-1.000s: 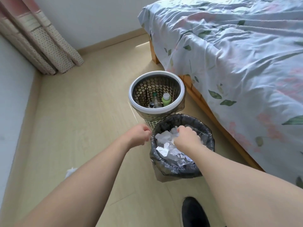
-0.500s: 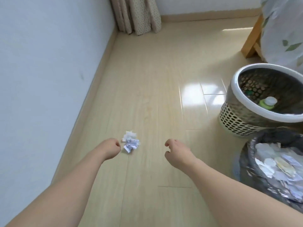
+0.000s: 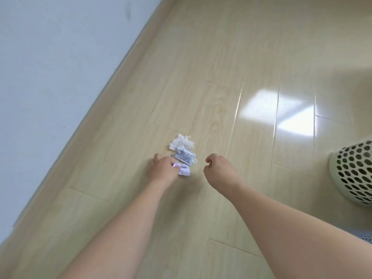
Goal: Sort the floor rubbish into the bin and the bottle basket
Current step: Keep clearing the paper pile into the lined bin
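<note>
Two hands are reaching mid-frame: left hand [image 3: 163, 168] fingers are pinching pink paper [image 3: 184, 170]; right hand [image 3: 217, 167] fingers are curling, holding nothing.

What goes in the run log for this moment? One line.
left hand: pinching pink scrap | right hand: empty, curled | tissue, wrapper: on floor | basket: right

Bare forearms [image 3: 124, 224], no sleeves, unadorned hands

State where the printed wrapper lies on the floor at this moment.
In the head view, the printed wrapper lies on the wooden floor near centre, between the white crumpled tissue beyond it and the pale purple scrap at the left hand.
</note>
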Available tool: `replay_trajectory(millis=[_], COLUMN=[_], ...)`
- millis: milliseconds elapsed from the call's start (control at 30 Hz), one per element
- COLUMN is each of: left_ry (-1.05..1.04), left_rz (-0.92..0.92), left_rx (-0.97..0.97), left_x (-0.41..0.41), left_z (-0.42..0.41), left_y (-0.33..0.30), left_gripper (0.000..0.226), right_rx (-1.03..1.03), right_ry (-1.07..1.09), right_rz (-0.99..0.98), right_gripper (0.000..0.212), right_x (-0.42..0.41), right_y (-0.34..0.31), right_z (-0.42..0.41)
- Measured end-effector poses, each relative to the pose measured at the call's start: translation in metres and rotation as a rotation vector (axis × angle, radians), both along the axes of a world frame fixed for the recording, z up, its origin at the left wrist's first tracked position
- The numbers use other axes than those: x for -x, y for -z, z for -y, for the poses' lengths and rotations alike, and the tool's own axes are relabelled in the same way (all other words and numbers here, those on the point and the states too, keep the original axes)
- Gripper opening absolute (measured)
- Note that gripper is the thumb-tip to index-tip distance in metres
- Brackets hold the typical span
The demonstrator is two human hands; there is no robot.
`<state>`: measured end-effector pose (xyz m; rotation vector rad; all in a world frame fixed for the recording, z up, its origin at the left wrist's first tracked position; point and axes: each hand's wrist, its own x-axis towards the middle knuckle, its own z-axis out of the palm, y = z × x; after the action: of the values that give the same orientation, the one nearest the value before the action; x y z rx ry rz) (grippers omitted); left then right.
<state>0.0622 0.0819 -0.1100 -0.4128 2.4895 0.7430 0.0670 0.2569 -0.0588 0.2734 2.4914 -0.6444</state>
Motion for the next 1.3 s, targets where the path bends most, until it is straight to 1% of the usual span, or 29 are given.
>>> replay_trajectory(millis=[67, 100, 233, 400, 500, 567, 600, 667, 700, 733, 833, 900, 933, 1000, 1067, 1100, 1167, 1300], left_ry=[0.095, 0.126, 0.185, 0.191, 0.192, 0.197, 0.195, 0.190, 0.184, 0.174, 0.128, 0.162, 0.182, 0.222, 0.296, 0.365, 0.478, 0.691], left_rz=[0.000, -0.004, -0.059, -0.025, -0.030, -0.034, -0.027, -0.003, 0.015, 0.048, 0.180, 0.292, 0.346, 0.386, 0.359, 0.334, 0.290, 0.126], left_rx=[-0.037, -0.024, 0.064, 0.005, 0.009, 0.028, 0.032, 0.014, -0.003, -0.020, -0.059, -0.032, -0.024, -0.069, -0.126, -0.150, -0.189, -0.227], left_x=[-0.013, -0.020, -0.047, -0.039, -0.039, -0.040, -0.040, -0.039, -0.038, -0.036, -0.029, -0.026, -0.025, -0.027, -0.034, -0.040, -0.047, -0.072], left_z=[0.022, 0.032, 0.051, 0.053, 0.055, 0.055, 0.056, 0.057, 0.057, 0.057, 0.051, 0.038, 0.031, 0.007, -0.025, -0.053, -0.095, -0.204], left_y=[0.003, 0.004, 0.013, 0.020, 0.023, 0.024, 0.024, 0.020, 0.016, 0.011, -0.016, -0.045, -0.057, -0.088, -0.124, -0.148, -0.185, -0.260], left_gripper=[0.019, 0.020, 0.014, 0.012, 0.011, 0.016, 0.021, 0.027, 0.027, 0.026, 0.018, 0.005, 0.008, 0.012, 0.012, 0.012, 0.011, 0.021], right_rx=[-0.001, -0.004, -0.122, -0.204, -0.173, -0.163, -0.125, 0.037, 0.118, 0.170, 0.148, 0.121, 0.110, 0.058, 0.034, 0.019, -0.026, -0.129], right_ry=[-0.042, -0.078, -0.249, -0.201, -0.191, -0.220, -0.217, -0.145, -0.090, -0.056, -0.067, -0.026, 0.001, 0.051, 0.128, 0.187, 0.251, 0.399], right_rz=[-0.035, -0.057, -0.184, -0.235, -0.235, -0.238, -0.224, -0.130, -0.081, -0.047, 0.005, -0.006, -0.008, -0.018, -0.044, -0.064, -0.096, -0.119], right_gripper=[0.039, 0.038, 0.033, 0.022, 0.019, 0.015, 0.019, 0.035, 0.039, 0.038, 0.020, 0.016, 0.015, 0.012, 0.012, 0.012, 0.011, 0.009], right_x=[0.006, 0.008, 0.017, 0.029, 0.026, 0.021, 0.017, 0.004, -0.004, -0.013, -0.042, -0.057, -0.061, -0.071, -0.085, -0.101, -0.118, -0.170], right_y=[0.007, 0.010, 0.024, 0.037, 0.037, 0.034, 0.031, 0.022, 0.015, 0.009, -0.019, -0.050, -0.063, -0.095, -0.126, -0.147, -0.168, -0.212], right_z=[0.016, 0.024, 0.051, 0.060, 0.057, 0.051, 0.048, 0.036, 0.028, 0.020, -0.017, -0.047, -0.061, -0.095, -0.132, -0.157, -0.190, -0.257])
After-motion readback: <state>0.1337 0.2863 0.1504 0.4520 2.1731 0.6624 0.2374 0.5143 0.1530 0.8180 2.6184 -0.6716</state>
